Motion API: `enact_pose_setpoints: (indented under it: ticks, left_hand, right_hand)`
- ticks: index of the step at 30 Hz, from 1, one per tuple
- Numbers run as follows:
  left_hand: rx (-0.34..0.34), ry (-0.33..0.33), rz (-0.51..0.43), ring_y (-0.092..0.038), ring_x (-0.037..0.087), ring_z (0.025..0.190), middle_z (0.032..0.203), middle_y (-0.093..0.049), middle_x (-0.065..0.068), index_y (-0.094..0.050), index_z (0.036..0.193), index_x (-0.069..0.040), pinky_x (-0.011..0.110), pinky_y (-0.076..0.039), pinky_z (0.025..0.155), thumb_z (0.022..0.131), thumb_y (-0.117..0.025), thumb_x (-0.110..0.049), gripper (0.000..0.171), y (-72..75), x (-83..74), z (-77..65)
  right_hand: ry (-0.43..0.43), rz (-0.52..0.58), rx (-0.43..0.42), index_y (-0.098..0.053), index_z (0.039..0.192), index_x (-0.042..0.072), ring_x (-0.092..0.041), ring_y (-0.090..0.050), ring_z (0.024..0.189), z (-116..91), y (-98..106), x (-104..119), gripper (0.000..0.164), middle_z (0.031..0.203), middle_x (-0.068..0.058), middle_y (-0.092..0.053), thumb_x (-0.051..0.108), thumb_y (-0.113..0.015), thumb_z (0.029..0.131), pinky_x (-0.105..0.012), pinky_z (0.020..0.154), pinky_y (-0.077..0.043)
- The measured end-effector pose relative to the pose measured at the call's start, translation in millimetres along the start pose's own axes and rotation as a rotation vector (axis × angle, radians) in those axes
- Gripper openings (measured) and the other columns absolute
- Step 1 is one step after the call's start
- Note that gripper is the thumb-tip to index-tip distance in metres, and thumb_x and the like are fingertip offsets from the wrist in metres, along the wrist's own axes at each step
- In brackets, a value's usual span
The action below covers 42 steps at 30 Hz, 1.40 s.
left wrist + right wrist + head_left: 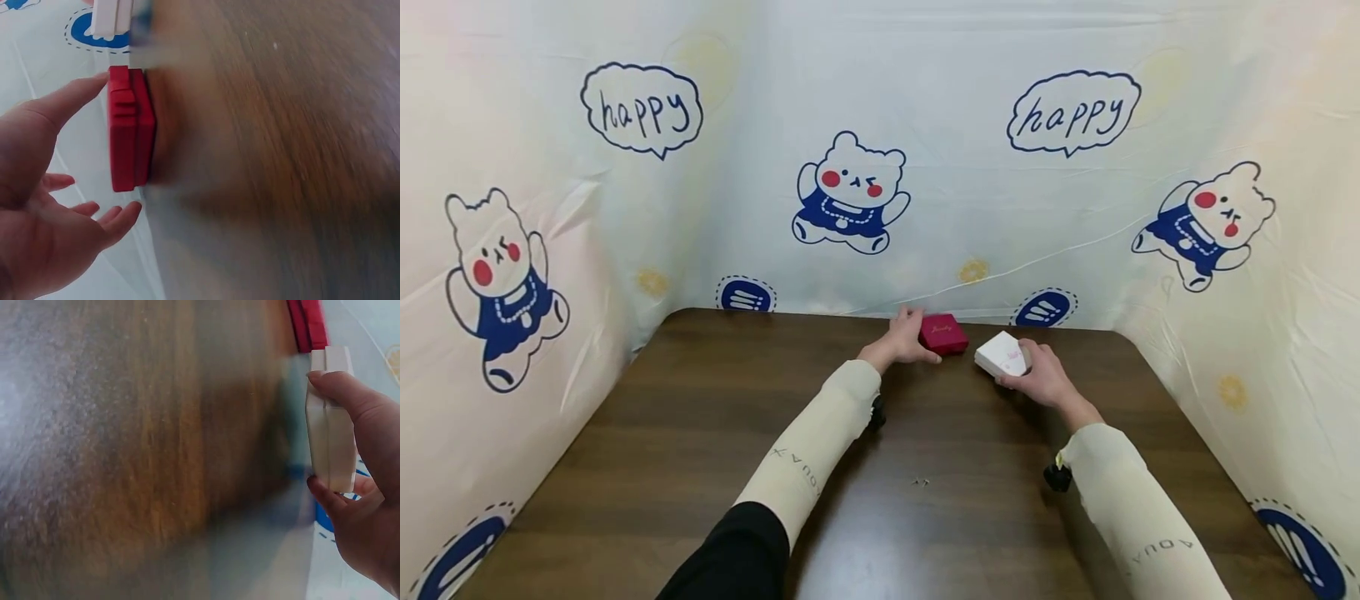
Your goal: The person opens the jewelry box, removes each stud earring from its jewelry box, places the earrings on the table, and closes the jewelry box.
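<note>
Toward the back edge of the table lies a small red jewelry box (943,334) with gold lettering on its lid. My left hand (910,337) is beside its left side, fingers spread; in the left wrist view the thumb reaches one corner of the red box (131,128), and whether it touches is hard to tell. To the right, my right hand (1043,375) grips a small white box (1002,354) with pink print on top. The right wrist view has thumb and fingers around the sides of the white box (331,431), which appears tilted just off the tabletop.
A pair of tiny shiny items (921,482), too small to make out, lies mid-table nearer the front. The brown wooden table (700,433) meets a printed cloth backdrop (955,167) at the back and both sides.
</note>
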<state>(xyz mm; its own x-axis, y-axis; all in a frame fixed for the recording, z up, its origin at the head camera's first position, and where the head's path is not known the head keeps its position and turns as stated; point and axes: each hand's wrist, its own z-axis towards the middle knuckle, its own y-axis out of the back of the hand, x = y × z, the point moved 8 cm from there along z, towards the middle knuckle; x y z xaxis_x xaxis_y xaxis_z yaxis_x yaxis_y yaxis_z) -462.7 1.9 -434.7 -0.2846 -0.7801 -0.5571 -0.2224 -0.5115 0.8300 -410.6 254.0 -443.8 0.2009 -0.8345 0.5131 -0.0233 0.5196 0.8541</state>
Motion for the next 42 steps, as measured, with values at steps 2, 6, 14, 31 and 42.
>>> enact_pose_setpoints:
  ticks: [2, 6, 14, 31, 42]
  left_hand:
    - [0.02, 0.026, 0.009, -0.036, 0.038, 0.135, 0.152, -0.03, 0.019, -0.023, 0.16, -0.008, 0.05, -0.045, 0.105, 0.083, -0.084, -0.038, 0.102, -7.0, 1.6, 4.5]
    - [0.052, 0.067, -0.006, -0.034, 0.038, 0.137, 0.155, -0.025, 0.018, -0.021, 0.16, -0.011, 0.052, -0.045, 0.105, 0.083, -0.083, -0.039, 0.103, -18.4, 1.1, 13.6]
    - [0.055, 0.169, -0.036, -0.039, 0.033, 0.137, 0.157, -0.024, 0.017, -0.02, 0.16, -0.013, 0.05, -0.044, 0.108, 0.081, -0.085, -0.039, 0.106, -33.6, 12.9, 29.5]
    - [0.029, 0.061, -0.059, -0.045, 0.034, 0.13, 0.145, -0.037, 0.023, -0.032, 0.149, 0.002, 0.046, -0.044, 0.108, 0.086, -0.083, -0.028, 0.086, -9.0, 22.5, 12.5]
    - [0.036, 0.039, -0.018, -0.047, 0.034, 0.127, 0.142, -0.04, 0.023, -0.035, 0.145, 0.004, 0.047, -0.046, 0.104, 0.084, -0.085, -0.026, 0.084, 16.2, 41.9, -22.7]
  right_hand:
    - [-0.017, -0.001, 0.01, -0.039, 0.147, -0.005, -0.042, -0.045, 0.118, 1, -2, -4, 0.085, 0.135, -0.032, -0.046, 0.037, -0.081, 0.086, -0.057, 0.102, -0.039]
    - [-0.023, -0.011, -0.005, -0.039, 0.146, -0.007, -0.044, -0.044, 0.12, 0, -1, -9, 0.084, 0.135, -0.034, -0.044, 0.035, -0.08, 0.086, -0.058, 0.104, -0.038]
    - [-0.018, 0.042, 0.021, -0.034, 0.149, -0.006, -0.043, -0.043, 0.123, -3, -9, -16, 0.087, 0.138, -0.034, -0.042, 0.034, -0.08, 0.087, -0.059, 0.107, -0.035]
    - [-0.03, 0.012, 0.016, -0.036, 0.149, -0.004, -0.053, -0.031, 0.131, 0, -6, -11, 0.086, 0.145, -0.038, -0.029, 0.032, -0.081, 0.086, -0.066, 0.109, -0.031]
    - [0.073, -0.148, -0.016, -0.061, 0.131, 0.002, -0.049, -0.037, 0.129, -6, -4, 14, 0.056, 0.142, -0.028, -0.045, 0.033, -0.079, 0.088, -0.07, 0.102, -0.034]
